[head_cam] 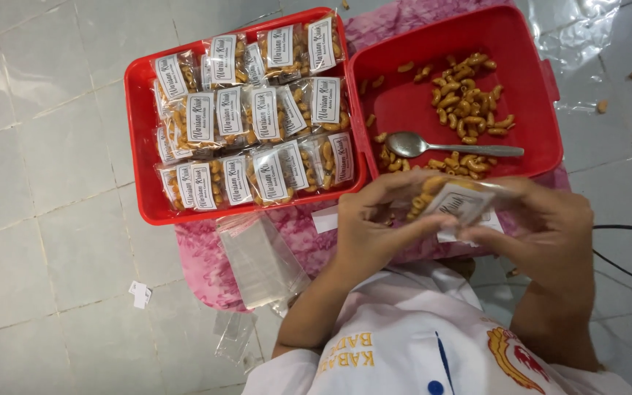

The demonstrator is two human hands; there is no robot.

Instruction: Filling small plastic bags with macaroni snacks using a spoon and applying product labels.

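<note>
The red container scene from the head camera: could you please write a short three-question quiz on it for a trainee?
1. True or false: the metal spoon lies among the packed bags.
2. What do the left hand and right hand hold between them?
A. a spoon
B. a small clear snack bag
C. a lid
3. Which half of the red container holds the labelled bags in rows?

Key: 1. False, it lies with the loose snacks. 2. B. 3. The left half in the picture.
</note>
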